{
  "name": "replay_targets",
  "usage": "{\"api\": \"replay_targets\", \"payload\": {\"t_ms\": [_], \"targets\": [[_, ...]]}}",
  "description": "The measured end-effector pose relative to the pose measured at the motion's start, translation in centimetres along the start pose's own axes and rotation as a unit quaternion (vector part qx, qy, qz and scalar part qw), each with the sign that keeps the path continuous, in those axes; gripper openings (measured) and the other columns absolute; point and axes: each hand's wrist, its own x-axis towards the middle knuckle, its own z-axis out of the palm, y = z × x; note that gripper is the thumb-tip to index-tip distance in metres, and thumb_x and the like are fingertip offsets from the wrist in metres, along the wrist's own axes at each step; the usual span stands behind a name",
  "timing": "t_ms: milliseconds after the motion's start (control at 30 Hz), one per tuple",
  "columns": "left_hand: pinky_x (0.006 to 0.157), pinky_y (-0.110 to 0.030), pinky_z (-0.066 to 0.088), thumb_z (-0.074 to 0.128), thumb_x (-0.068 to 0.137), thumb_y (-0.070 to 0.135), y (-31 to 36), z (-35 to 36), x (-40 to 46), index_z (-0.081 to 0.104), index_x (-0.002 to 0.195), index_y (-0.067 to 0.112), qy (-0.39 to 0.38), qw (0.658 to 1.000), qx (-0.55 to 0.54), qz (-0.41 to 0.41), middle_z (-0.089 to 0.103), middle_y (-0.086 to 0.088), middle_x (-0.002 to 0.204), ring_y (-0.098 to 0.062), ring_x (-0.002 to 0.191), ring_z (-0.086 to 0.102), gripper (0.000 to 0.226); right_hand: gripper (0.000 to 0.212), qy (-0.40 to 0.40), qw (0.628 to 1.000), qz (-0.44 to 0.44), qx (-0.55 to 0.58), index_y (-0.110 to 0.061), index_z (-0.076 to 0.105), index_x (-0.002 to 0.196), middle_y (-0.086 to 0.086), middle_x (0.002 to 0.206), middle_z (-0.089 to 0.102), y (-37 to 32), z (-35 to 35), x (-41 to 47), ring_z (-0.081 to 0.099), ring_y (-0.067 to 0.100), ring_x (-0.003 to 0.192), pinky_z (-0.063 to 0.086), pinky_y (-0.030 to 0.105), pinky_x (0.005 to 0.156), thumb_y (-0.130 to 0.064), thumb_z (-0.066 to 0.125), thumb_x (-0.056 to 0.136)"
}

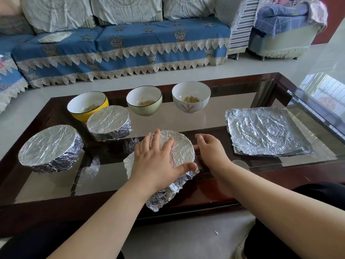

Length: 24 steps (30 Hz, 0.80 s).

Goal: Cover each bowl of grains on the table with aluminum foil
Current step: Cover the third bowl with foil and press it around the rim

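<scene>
left hand (155, 161) pressed flat on the foil (182, 146) over the near bowl, no grip; right hand (210, 150) touches its side, grip probably loose, hard to tell

On the table (56, 184), three open bowls stand in a row at the back: the left bowl (87, 105), the middle bowl (144, 100) and the right bowl (191, 96), each with grains in it. In front of the left bowl sits a foil-covered bowl (108, 122), and further left and nearer, another covered bowl (50, 148). At the near middle a third wrapped bowl (179, 146) lies under the left hand (158, 161), with the right hand (211, 152) at its right side. A stack of foil sheets (267, 130) lies flat to the right. A sofa (119, 45) stands behind the table.
</scene>
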Motion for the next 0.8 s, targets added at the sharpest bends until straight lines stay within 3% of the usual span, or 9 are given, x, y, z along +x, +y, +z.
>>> {"api": "replay_targets", "payload": {"t_ms": [133,233,400,467,633,733,800], "targets": [[0.119,-0.053,0.001,-0.003,0.053,0.1,0.3,0.0,-0.1,0.01,0.156,0.035,0.005,1.0,-0.005,-0.019,-0.01,-0.007,0.165,-0.029,0.151,-0.011,0.123,0.031,-0.028,0.997,-0.056,-0.036,-0.015,0.06,0.092,-0.009,0.066,0.056,0.1,0.1,-2.9,0.052,-0.002,0.053,0.039,0.014,0.052,-0.043,0.047,0.099],[0.12,-0.054,0.003,-0.005,0.055,0.099,0.4,0.0,-0.2,0.01,0.156,0.034,0.01,0.999,-0.007,-0.031,-0.01,-0.006,0.165,-0.03,0.151,-0.01,0.121,0.024,-0.034,0.995,-0.086,-0.042,-0.017,0.06,0.103,-0.01,0.075,0.059,0.9,0.7,-3.5,0.054,0.004,0.067,0.041,0.021,0.064,-0.039,0.052,0.098],[0.119,-0.055,0.0,0.002,0.056,0.094,-0.2,-1.3,-0.3,0.0,0.156,0.037,-0.053,0.998,-0.015,-0.008,-0.02,0.0,0.164,-0.031,0.15,-0.015,0.115,0.017,-0.038,0.99,-0.11,-0.081,-0.016,0.059,0.103,-0.008,0.071,0.058,0.4,0.8,-2.8,0.053,-0.004,0.056,0.039,0.013,0.056,-0.031,0.051,0.099],[0.119,-0.053,0.002,0.006,0.055,0.094,-0.9,-1.8,-0.5,-0.006,0.156,0.036,-0.076,0.997,-0.015,-0.002,-0.023,-0.002,0.163,-0.032,0.149,-0.014,0.117,0.014,-0.048,0.985,-0.125,-0.109,-0.018,0.059,0.101,-0.009,0.074,0.06,0.0,0.6,-2.4,0.054,-0.005,0.061,0.038,0.009,0.056,-0.03,0.051,0.099],[0.119,-0.051,-0.004,0.006,0.049,0.096,-0.6,-1.3,-1.2,-0.016,0.156,0.025,-0.092,0.995,-0.007,-0.031,-0.029,-0.012,0.159,-0.034,0.148,-0.02,0.13,0.012,-0.088,0.973,-0.146,-0.155,-0.023,0.06,0.095,-0.008,0.082,0.064,-0.8,-0.2,-0.8,0.057,0.007,0.075,0.044,0.021,0.068,-0.031,0.052,0.098],[0.118,-0.047,-0.013,0.003,0.048,0.096,-0.2,-0.8,-1.3,-0.018,0.155,0.022,-0.07,0.997,0.008,-0.033,-0.028,-0.017,0.159,-0.033,0.148,-0.023,0.132,0.019,-0.086,0.981,-0.135,-0.111,-0.022,0.058,0.091,-0.007,0.082,0.062,-0.2,-0.1,-0.9,0.056,0.007,0.075,0.044,0.027,0.072,-0.036,0.048,0.1],[0.119,-0.045,-0.012,0.004,0.049,0.096,-0.4,-0.7,-1.3,-0.018,0.155,0.021,-0.058,0.998,0.005,-0.028,-0.027,-0.018,0.159,-0.032,0.148,-0.024,0.132,0.031,-0.084,0.987,-0.121,-0.066,-0.016,0.061,0.097,-0.003,0.091,0.064,0.7,0.0,-1.2,0.059,0.01,0.087,0.045,0.029,0.08,-0.038,0.039,0.103]]}}
